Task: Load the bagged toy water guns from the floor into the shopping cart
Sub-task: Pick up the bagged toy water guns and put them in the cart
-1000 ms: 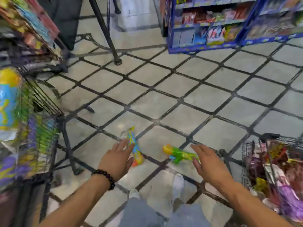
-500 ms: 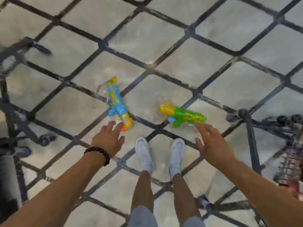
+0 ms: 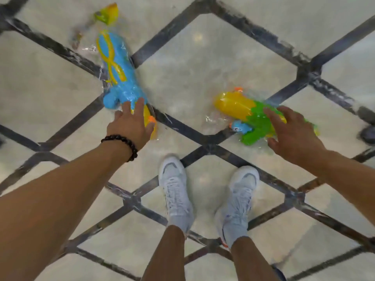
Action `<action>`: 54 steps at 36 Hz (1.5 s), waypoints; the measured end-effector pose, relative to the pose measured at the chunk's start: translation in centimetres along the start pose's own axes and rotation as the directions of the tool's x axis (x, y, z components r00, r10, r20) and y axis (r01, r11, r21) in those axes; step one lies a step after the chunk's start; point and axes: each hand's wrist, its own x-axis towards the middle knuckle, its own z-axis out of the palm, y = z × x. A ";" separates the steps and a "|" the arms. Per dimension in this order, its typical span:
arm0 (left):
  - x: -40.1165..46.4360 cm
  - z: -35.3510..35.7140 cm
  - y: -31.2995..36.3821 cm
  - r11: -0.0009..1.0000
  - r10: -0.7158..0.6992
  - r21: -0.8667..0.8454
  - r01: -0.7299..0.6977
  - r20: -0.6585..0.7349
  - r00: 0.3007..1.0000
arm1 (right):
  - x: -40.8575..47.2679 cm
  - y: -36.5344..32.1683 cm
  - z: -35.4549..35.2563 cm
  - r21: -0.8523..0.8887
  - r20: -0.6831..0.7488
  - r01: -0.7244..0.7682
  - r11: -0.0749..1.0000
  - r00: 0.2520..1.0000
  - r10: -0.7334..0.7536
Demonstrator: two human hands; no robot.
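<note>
Two toy water guns in clear bags lie on the tiled floor in front of my feet. The blue water gun (image 3: 117,78) with yellow trim lies to the left, pointing away. My left hand (image 3: 132,123), with a black bead bracelet on the wrist, reaches over its near yellow-orange end with fingers spread. To the right lies the green and yellow water gun (image 3: 249,116). Spread fingers of my right hand (image 3: 292,132) hover over its green rear part. Neither hand grips anything. No cart is in view.
The floor is pale tile crossed by dark diagonal bands. My two white shoes (image 3: 207,199) stand just behind the toys. A dark round object (image 3: 368,134) shows at the right edge, cut off by the frame.
I have bent much lower, so the floor fills the view and the carts and shelves have left it. Both hands have moved down from short of the guns to over them.
</note>
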 end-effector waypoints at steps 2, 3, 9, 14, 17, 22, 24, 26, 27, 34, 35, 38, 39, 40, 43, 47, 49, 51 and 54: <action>1.7 1.9 -0.1 0.998 -0.047 -0.037 0.046 -0.018 0.999 | 1.6 0.6 1.5 -0.043 0.037 -0.010 0.999 0.999 0.011; 2.4 2.6 -0.2 0.996 -0.073 -0.060 0.071 -0.028 0.997 | 2.3 0.8 2.1 -0.052 0.052 -0.019 0.998 0.998 0.022; 5.1 6.2 -0.2 0.935 -0.218 -0.298 0.191 -0.059 0.974 | 5.0 1.8 4.7 -0.029 0.041 0.033 0.999 0.999 -0.031; 6.1 7.7 0.2 0.917 -0.260 -0.344 0.200 -0.138 0.956 | 5.8 3.1 5.2 -0.050 0.052 0.115 0.992 0.992 -0.112; 6.4 7.9 0.5 0.906 -0.278 -0.375 0.198 -0.173 0.945 | 6.5 4.1 4.8 -0.051 0.085 0.143 0.988 0.987 -0.138; 6.4 6.9 1.0 0.869 -0.344 -0.430 0.245 -0.168 0.924 | 6.9 3.8 4.2 0.050 0.174 0.129 0.990 0.975 -0.136; 5.9 6.0 1.0 0.859 -0.354 -0.449 0.246 -0.173 0.919 | 6.3 3.0 3.7 0.116 0.182 0.099 0.988 0.976 -0.120; 5.0 4.7 0.9 0.850 -0.356 -0.468 0.241 -0.174 0.918 | 5.4 1.8 2.8 0.165 0.158 0.057 0.985 0.984 -0.083; 4.3 4.0 0.9 0.847 -0.356 -0.476 0.235 -0.182 0.917 | 4.9 1.1 2.2 0.186 0.133 0.034 0.982 0.989 -0.059; -4.2 -2.3 2.0 0.893 -0.173 -0.447 0.061 -0.215 0.961 | 0.4 -5.7 -6.1 0.424 -0.044 -0.099 0.900 0.991 0.130; -5.7 -3.8 2.3 0.890 -0.156 -0.453 0.044 -0.214 0.964 | -0.4 -6.8 -7.9 0.457 -0.057 -0.102 0.884 0.988 0.143; -10.1 -8.7 2.9 0.892 -0.101 -0.451 -0.023 -0.250 0.963 | -2.7 -10.1 -13.7 0.539 -0.126 -0.082 0.838 0.976 0.176; -11.5 -10.6 3.0 0.893 -0.083 -0.448 -0.042 -0.256 0.963 | -3.5 -11.2 -15.9 0.558 -0.149 -0.075 0.826 0.971 0.188; -12.9 -12.4 3.0 0.891 -0.067 -0.450 -0.059 -0.259 0.964 | -4.4 -12.2 -18.2 0.575 -0.168 -0.064 0.816 0.967 0.194; -16.6 -18.4 2.5 0.875 -0.028 -0.471 -0.115 -0.287 0.958 | -7.2 -14.9 -25.3 0.594 -0.200 -0.046 0.803 0.958 0.203; -20.9 -26.9 1.0 0.846 -0.025 -0.508 -0.162 -0.341 0.940 | -10.5 -17.7 -34.8 0.592 -0.262 -0.021 0.806 0.940 0.217; -23.2 -31.2 0.1 0.834 -0.027 -0.518 -0.191 -0.382 0.924 | -12.0 -19.0 -39.5 0.573 -0.286 -0.012 0.819 0.934 0.214; -25.3 -35.1 -0.8 0.828 -0.031 -0.518 -0.215 -0.424 0.905 | -13.6 -20.4 -43.8 0.557 -0.306 0.000 0.831 0.929 0.206; -28.6 -40.8 -2.1 0.811 -0.040 -0.522 -0.264 -0.500 0.865 | -16.2 -22.6 -50.3 0.541 -0.347 0.041 0.840 0.921 0.178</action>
